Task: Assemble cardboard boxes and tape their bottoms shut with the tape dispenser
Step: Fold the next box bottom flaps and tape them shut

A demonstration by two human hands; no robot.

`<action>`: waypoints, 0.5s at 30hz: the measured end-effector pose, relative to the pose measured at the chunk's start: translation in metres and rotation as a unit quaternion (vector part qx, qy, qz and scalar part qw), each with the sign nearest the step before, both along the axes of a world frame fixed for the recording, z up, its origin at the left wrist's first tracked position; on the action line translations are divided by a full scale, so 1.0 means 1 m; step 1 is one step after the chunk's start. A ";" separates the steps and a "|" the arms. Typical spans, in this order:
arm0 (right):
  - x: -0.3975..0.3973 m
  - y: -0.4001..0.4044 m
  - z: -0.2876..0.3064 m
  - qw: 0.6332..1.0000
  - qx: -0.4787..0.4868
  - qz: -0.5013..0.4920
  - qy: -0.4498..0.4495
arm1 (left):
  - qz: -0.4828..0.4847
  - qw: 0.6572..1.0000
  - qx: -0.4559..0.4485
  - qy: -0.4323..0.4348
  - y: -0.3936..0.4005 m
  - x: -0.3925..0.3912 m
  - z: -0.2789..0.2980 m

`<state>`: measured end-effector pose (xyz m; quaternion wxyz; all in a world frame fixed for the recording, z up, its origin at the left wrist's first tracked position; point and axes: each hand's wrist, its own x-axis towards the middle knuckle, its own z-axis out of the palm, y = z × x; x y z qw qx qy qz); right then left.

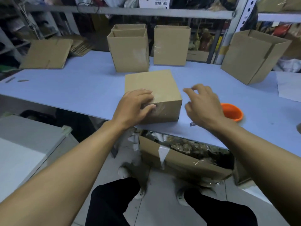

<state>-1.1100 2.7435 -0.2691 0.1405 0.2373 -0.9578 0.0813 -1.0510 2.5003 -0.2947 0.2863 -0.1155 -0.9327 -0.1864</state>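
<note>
A cardboard box (156, 85) lies bottom-up near the table's front edge, clear tape running over its near corner. My left hand (135, 106) presses on that near-left corner, fingers on top and thumb on the front face. My right hand (203, 105) hovers just right of the box, fingers spread, holding nothing and slightly blurred. An orange tape dispenser (232, 112) rests on the table behind my right hand, partly hidden by it.
Assembled open boxes stand behind: two nested (130, 49), one at centre (171, 44), a larger one (250, 57) at right. Flat cardboard blanks (47, 53) lie at back left. A torn box of scraps (182, 157) sits under the blue table (65, 90). Shelving lines the back.
</note>
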 end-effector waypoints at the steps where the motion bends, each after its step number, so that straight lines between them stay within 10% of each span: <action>1: 0.003 -0.012 0.000 0.998 -0.032 0.055 0.021 | 0.001 1.000 0.018 0.006 0.004 0.001 -0.001; 5: 0.008 -0.051 -0.012 0.977 -0.061 0.191 0.066 | 0.008 0.999 0.052 -0.014 0.009 0.002 -0.002; 15: 0.000 -0.072 -0.034 0.966 -0.157 0.179 0.102 | 0.016 0.999 0.029 0.014 0.010 0.003 -0.006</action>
